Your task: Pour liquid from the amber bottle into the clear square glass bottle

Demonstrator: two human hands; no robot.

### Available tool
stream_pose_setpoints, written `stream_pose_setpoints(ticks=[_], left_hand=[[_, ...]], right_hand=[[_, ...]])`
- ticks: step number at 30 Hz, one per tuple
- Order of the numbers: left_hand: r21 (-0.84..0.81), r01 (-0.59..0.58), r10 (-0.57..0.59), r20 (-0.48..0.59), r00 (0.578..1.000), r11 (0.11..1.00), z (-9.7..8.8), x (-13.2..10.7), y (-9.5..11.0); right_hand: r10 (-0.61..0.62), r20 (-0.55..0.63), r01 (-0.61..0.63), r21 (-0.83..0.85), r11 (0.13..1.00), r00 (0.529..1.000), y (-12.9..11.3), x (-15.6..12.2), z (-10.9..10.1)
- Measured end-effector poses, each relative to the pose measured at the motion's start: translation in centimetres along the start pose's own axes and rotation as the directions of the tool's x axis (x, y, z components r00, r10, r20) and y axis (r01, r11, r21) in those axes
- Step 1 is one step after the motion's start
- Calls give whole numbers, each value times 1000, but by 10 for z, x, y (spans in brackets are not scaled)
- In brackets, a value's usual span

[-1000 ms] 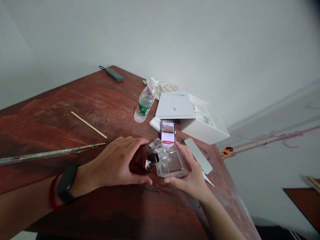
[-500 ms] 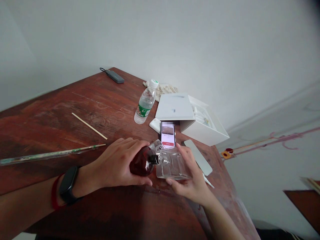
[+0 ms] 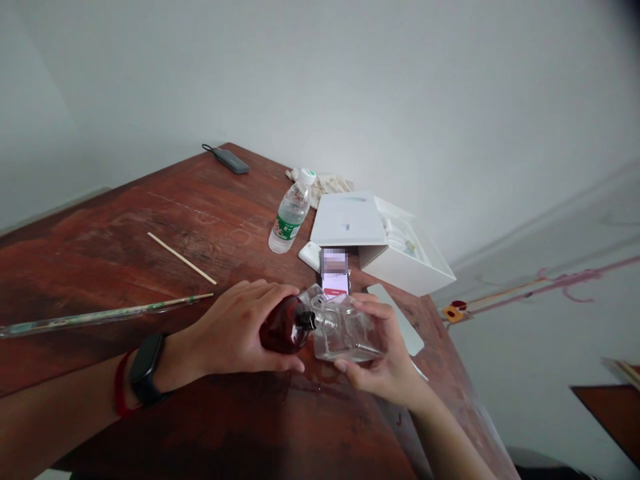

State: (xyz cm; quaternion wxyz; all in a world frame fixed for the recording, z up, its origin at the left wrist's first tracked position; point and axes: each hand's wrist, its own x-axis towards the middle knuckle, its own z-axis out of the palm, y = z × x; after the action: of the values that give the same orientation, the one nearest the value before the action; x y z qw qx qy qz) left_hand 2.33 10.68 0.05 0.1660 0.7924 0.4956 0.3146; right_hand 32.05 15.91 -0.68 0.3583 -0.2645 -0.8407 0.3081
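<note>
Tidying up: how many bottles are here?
3: an amber glass bottle in the left hand, a clear glass bottle in the right hand, a plastic water bottle on the table. More may be hidden.

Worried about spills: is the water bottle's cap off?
No, the water bottle has its white-and-green cap on its neck.

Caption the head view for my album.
Left hand holds an amber bottle against a square glass bottle in the right hand.

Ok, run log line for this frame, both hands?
left hand: amber glass bottle | right hand: clear square glass bottle | necks meeting, both sideways
</note>
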Motion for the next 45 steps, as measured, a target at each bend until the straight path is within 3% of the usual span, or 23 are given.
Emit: stream_pose_setpoints(ticks=[13,29,45], left_hand=[[-22,37,-38,-52,998,999,0,-1,-4],[4,-31,32,-58,998,999,0,1,-5],[-17,-14,13,-42,999,1000,2,0,-6]], right_hand=[[-43,73,41,28,999,996,-2,22,-8],[-116,81,124,-92,988,990,-7,26,-16],[-186,107,200,-131,971,977,-14,31,-19]])
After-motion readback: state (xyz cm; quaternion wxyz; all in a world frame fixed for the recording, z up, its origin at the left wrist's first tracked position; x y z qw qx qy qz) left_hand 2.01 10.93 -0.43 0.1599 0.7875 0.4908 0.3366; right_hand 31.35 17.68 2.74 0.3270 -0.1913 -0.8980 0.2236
